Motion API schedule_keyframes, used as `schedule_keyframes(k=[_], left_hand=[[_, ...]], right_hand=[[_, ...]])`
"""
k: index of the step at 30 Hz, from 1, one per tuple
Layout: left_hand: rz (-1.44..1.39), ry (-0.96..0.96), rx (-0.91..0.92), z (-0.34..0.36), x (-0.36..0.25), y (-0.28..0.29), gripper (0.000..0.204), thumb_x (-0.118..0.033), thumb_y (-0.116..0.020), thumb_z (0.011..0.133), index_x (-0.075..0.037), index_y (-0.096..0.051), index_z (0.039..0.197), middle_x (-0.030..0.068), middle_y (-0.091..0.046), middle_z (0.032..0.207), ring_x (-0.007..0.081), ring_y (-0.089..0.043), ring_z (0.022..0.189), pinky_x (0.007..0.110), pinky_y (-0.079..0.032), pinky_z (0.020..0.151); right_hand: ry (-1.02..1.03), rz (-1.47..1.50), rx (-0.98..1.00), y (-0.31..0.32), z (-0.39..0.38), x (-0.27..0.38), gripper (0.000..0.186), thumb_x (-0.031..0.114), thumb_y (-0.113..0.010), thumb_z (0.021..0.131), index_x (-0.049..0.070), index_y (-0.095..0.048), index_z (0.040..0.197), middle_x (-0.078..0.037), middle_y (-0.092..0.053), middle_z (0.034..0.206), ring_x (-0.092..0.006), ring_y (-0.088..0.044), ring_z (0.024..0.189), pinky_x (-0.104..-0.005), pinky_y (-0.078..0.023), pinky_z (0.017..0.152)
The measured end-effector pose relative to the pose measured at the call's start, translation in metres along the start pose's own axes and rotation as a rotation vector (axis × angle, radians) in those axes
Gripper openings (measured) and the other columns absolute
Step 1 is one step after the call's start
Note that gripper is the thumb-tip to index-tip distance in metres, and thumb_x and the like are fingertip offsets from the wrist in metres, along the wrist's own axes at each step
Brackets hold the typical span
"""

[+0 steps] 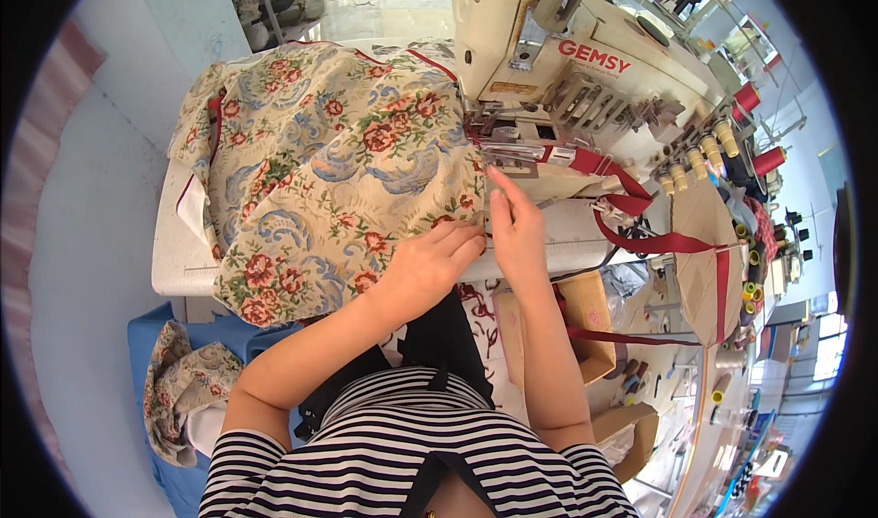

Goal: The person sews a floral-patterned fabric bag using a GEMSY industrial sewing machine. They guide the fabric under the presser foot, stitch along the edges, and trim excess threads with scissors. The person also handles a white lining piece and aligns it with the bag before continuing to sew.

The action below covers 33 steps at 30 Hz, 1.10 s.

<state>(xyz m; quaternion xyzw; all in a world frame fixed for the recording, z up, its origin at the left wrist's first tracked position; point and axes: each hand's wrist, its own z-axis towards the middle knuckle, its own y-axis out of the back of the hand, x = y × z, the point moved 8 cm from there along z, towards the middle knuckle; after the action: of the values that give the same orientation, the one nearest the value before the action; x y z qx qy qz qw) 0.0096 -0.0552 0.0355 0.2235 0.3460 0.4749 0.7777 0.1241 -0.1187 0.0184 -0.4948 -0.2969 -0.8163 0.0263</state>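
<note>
A cream floral fabric [338, 161] with red piping at parts of its edge lies over the white sewing table [183, 253], its right edge at the needle area of a cream industrial sewing machine [512, 24]. My left hand [439, 257] grips that edge near the table's front, fingers curled. Just right of it my right hand [512, 225] holds the same edge, thumb raised and fingertips reaching up toward the presser foot [508, 134]. A dark red binding tape [631, 244] runs through a metal guide beside the needle area and loops down to the right.
More floral fabric [192, 390] rests on blue material [155, 445] at lower left, by a pale wall [73, 198]. Cardboard boxes [581, 326] sit below the table. Thread cones [709, 152] stand at the right, and bundled cloth [274, 6] is at the back.
</note>
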Motion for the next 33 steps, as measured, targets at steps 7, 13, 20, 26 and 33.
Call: schedule_keyframes(k=[7,13,20,26,33], left_hand=[[0.005,0.004,0.0,0.0,0.001,0.0,0.024,-0.001,-0.06,0.071,-0.003,-0.062,0.095,0.0081,-0.065,0.101,0.023,-0.064,0.092,0.032,-0.055,0.07],[0.003,0.005,0.008,0.0,-0.001,0.002,0.025,-0.002,-0.06,0.071,-0.003,-0.062,0.096,0.0083,-0.065,0.102,0.0231,-0.063,0.092,0.032,-0.055,0.071],[-0.002,0.001,0.011,0.001,0.0,0.0,0.025,-0.003,-0.059,0.072,-0.002,-0.062,0.097,0.0081,-0.065,0.102,0.0229,-0.063,0.093,0.032,-0.054,0.072],[-0.002,0.003,0.004,0.003,0.001,0.0,0.024,-0.003,-0.059,0.073,-0.002,-0.062,0.097,0.0078,-0.065,0.103,0.023,-0.063,0.093,0.032,-0.054,0.073],[-0.005,0.016,0.003,0.003,0.005,-0.004,0.025,-0.002,-0.059,0.073,-0.003,-0.062,0.097,0.0077,-0.065,0.104,0.0232,-0.063,0.095,0.031,-0.054,0.074]], right_hand=[[0.124,0.063,-0.126,-0.008,-0.006,-0.006,0.033,0.014,-0.048,0.095,0.003,-0.054,0.125,-0.019,-0.065,0.107,-0.0267,-0.066,0.087,-0.0327,-0.049,0.077],[0.089,0.142,-0.086,-0.009,-0.005,-0.011,0.033,0.014,-0.048,0.095,0.0,-0.054,0.124,-0.018,-0.062,0.117,-0.0266,-0.064,0.1,-0.0321,-0.047,0.086],[0.14,0.074,-0.096,-0.004,-0.003,-0.007,0.031,0.013,-0.049,0.094,0.002,-0.057,0.122,-0.018,-0.064,0.112,-0.0293,-0.065,0.098,-0.0342,-0.049,0.082],[0.14,-0.019,-0.087,-0.001,-0.002,0.0,0.029,0.013,-0.051,0.093,0.006,-0.058,0.12,-0.019,-0.066,0.104,-0.032,-0.066,0.089,-0.0357,-0.051,0.075],[0.052,-0.012,-0.033,0.005,-0.004,-0.001,0.029,0.014,-0.05,0.093,0.008,-0.058,0.12,-0.019,-0.066,0.092,-0.0331,-0.065,0.079,-0.0373,-0.05,0.07]])
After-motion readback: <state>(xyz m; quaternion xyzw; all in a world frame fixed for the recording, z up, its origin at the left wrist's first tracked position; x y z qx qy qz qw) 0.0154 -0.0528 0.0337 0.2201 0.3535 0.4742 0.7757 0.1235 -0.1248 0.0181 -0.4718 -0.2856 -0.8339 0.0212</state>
